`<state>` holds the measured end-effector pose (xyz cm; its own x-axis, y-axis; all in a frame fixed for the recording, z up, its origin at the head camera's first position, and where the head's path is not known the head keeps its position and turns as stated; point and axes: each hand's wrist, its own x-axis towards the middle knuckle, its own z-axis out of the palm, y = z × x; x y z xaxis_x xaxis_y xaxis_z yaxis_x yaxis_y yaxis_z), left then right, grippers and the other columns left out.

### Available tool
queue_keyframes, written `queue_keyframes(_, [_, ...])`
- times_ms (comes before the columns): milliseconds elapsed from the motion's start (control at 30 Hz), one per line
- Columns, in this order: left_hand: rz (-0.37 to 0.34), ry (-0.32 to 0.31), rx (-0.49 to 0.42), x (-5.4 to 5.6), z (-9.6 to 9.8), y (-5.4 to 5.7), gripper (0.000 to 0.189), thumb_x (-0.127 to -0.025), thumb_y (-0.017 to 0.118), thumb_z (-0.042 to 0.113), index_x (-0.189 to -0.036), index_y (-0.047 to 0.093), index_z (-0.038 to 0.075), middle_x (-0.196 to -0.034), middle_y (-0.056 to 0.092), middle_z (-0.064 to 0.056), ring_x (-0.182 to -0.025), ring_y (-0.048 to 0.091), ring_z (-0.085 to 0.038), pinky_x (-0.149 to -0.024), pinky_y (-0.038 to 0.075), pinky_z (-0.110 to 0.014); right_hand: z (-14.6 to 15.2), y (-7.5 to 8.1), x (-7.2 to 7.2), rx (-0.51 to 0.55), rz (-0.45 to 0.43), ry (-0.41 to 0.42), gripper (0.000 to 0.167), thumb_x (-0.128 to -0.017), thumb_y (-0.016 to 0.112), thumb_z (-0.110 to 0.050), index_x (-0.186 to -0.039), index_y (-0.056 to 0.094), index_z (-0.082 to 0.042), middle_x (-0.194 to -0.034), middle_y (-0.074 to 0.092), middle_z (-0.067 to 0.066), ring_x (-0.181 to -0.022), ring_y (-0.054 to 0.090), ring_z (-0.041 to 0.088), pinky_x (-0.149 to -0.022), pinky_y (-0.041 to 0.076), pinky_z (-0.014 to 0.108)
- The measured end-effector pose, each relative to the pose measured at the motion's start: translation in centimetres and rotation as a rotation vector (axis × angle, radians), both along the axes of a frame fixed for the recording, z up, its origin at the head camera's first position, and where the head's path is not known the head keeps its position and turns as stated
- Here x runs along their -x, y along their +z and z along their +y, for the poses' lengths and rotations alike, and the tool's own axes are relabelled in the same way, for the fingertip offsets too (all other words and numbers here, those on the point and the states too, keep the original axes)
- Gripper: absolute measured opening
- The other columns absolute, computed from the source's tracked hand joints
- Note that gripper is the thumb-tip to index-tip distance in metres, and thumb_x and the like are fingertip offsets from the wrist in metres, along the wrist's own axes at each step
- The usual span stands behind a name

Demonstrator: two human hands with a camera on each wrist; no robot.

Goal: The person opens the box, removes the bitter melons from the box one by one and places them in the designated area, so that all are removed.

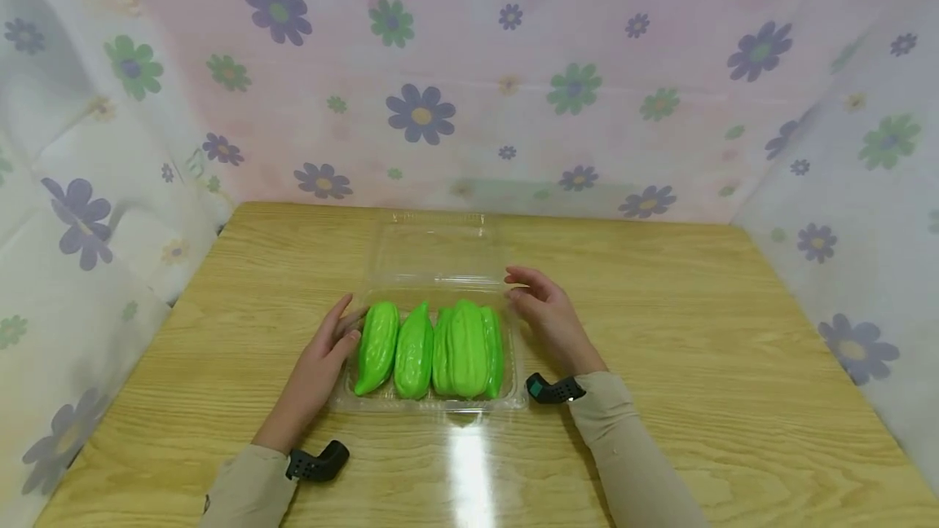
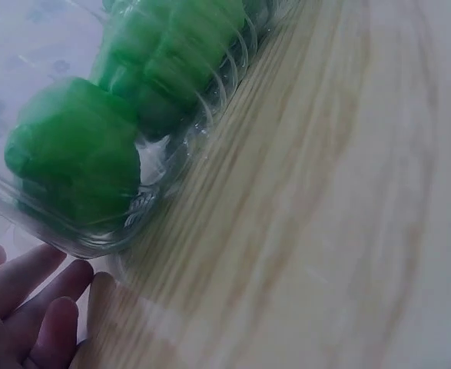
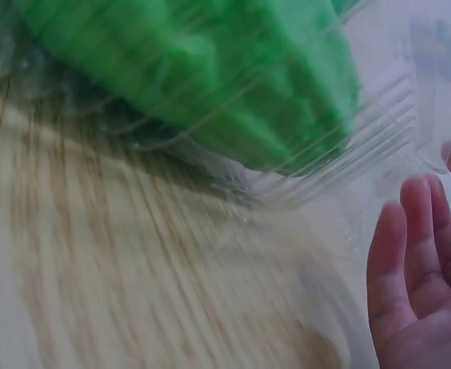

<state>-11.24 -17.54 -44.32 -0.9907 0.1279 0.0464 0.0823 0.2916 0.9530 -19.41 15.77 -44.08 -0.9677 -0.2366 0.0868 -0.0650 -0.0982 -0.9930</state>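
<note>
A clear plastic clamshell box (image 1: 433, 407) lies on the table with its lid (image 1: 440, 251) folded back, away from me. Several bright green, ridged bitter melons (image 1: 416, 357) sit side by side in the tray; those at the right end are packed close together. My left hand (image 1: 321, 369) is at the box's left side, its fingers at the edge beside the leftmost melon (image 1: 377, 349). At the far right corner, close to the hinge, is my right hand (image 1: 552, 318), with fingers loosely bent. In the right wrist view, its fingers (image 3: 421, 254) grip nothing visible.
The wooden table (image 1: 660, 332) carries the box near its middle. A flower-patterned curtain (image 1: 469, 104) stands behind it and along both sides. Black wrist straps (image 1: 319, 461) stick out from both sleeves. Light glares off the tabletop in front of the box.
</note>
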Motion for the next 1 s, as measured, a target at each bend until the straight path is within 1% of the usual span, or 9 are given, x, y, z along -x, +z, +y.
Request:
queue_keyframes(67, [-0.007, -0.004, -0.016, 0.0, 0.0, 0.1, 0.053, -0.097, 0.038, 0.030, -0.144, 0.015, 0.022, -0.139, 0.035, -0.006, -0.127, 0.031, -0.023, -0.102, 0.021, -0.047, 0.1, 0.2, 0.0, 0.000, -0.001, -0.013, 0.043, -0.087, 0.055, -0.007, -0.127, 0.043, 0.002, -0.121, 0.043, 0.021, -0.098, 0.049, 0.022, -0.078, 0.045, 0.028])
queue_keyframes(167, [-0.022, 0.006, -0.009, -0.1, 0.0, 0.2, 0.051, -0.097, 0.038, 0.032, -0.143, 0.021, 0.018, -0.140, 0.034, -0.005, -0.128, 0.029, -0.021, -0.103, 0.021, -0.045, 0.6, 1.0, -0.2, -0.057, 0.027, -0.051, 0.040, -0.089, 0.054, -0.010, -0.127, 0.045, 0.000, -0.121, 0.043, 0.022, -0.101, 0.047, 0.028, -0.079, 0.045, 0.031])
queue_keyframes(267, [-0.033, 0.028, 0.032, -0.4, 0.2, 0.1, 0.050, -0.096, 0.037, 0.038, -0.140, 0.030, 0.017, -0.139, 0.034, -0.003, -0.128, 0.028, -0.019, -0.103, 0.022, -0.042, 1.6, 2.1, -0.3, -0.127, 0.053, -0.082, 0.037, -0.091, 0.053, -0.018, -0.125, 0.049, -0.005, -0.121, 0.043, 0.022, -0.106, 0.044, 0.034, -0.082, 0.044, 0.033])
queue_keyframes(333, [-0.031, 0.043, 0.062, -0.4, 0.2, 0.1, 0.050, -0.095, 0.037, 0.042, -0.138, 0.035, 0.017, -0.139, 0.035, -0.001, -0.129, 0.027, -0.018, -0.103, 0.023, -0.041, 2.1, 3.0, -0.3, -0.158, 0.053, -0.079, 0.036, -0.091, 0.052, -0.023, -0.124, 0.050, -0.009, -0.120, 0.044, 0.020, -0.106, 0.044, 0.034, -0.084, 0.044, 0.034])
queue_keyframes(433, [-0.020, 0.059, 0.102, -0.4, 0.1, 0.1, 0.051, -0.094, 0.035, 0.046, -0.136, 0.038, 0.019, -0.138, 0.037, 0.000, -0.128, 0.028, -0.019, -0.103, 0.023, -0.042, 2.5, 4.5, -0.5, -0.165, 0.028, -0.022, 0.036, -0.091, 0.052, -0.028, -0.124, 0.050, -0.013, -0.118, 0.046, 0.019, -0.103, 0.048, 0.031, -0.084, 0.045, 0.035])
queue_keyframes(600, [-0.004, 0.064, 0.142, -0.6, -0.2, 0.3, 0.052, -0.093, 0.036, 0.048, -0.136, 0.038, 0.020, -0.138, 0.038, -0.001, -0.128, 0.029, -0.021, -0.101, 0.026, -0.044, 2.2, 6.9, -1.2, -0.203, 0.000, 0.158, 0.038, -0.091, 0.052, -0.029, -0.126, 0.047, -0.015, -0.119, 0.047, 0.019, -0.101, 0.053, 0.029, -0.084, 0.046, 0.038])
queue_keyframes(733, [-0.007, 0.052, 0.138, -0.8, 0.0, 0.2, 0.051, -0.092, 0.039, 0.046, -0.137, 0.036, 0.021, -0.138, 0.036, -0.001, -0.127, 0.030, -0.021, -0.100, 0.027, -0.044, 2.0, 8.1, -1.9, -0.260, -0.028, 0.276, 0.041, -0.091, 0.050, -0.032, -0.130, 0.043, -0.018, -0.120, 0.048, 0.017, -0.104, 0.053, 0.030, -0.083, 0.046, 0.038])
queue_keyframes(867, [-0.009, 0.060, 0.130, -0.9, 0.3, -0.1, 0.049, -0.092, 0.041, 0.044, -0.137, 0.036, 0.025, -0.138, 0.036, 0.000, -0.126, 0.032, -0.020, -0.100, 0.029, -0.043, 1.6, 8.7, -2.8, -0.296, -0.077, 0.316, 0.041, -0.091, 0.050, -0.034, -0.130, 0.042, -0.022, -0.122, 0.049, 0.012, -0.105, 0.052, 0.030, -0.083, 0.046, 0.039])
queue_keyframes(1000, [0.000, 0.069, 0.137, -1.3, 0.1, -0.1, 0.048, -0.093, 0.041, 0.043, -0.137, 0.036, 0.025, -0.138, 0.036, 0.002, -0.126, 0.031, -0.018, -0.099, 0.030, -0.041, 0.7, 9.0, -3.6, -0.311, -0.116, 0.344, 0.042, -0.092, 0.049, -0.033, -0.131, 0.040, -0.022, -0.123, 0.048, 0.014, -0.105, 0.052, 0.031, -0.083, 0.046, 0.040])
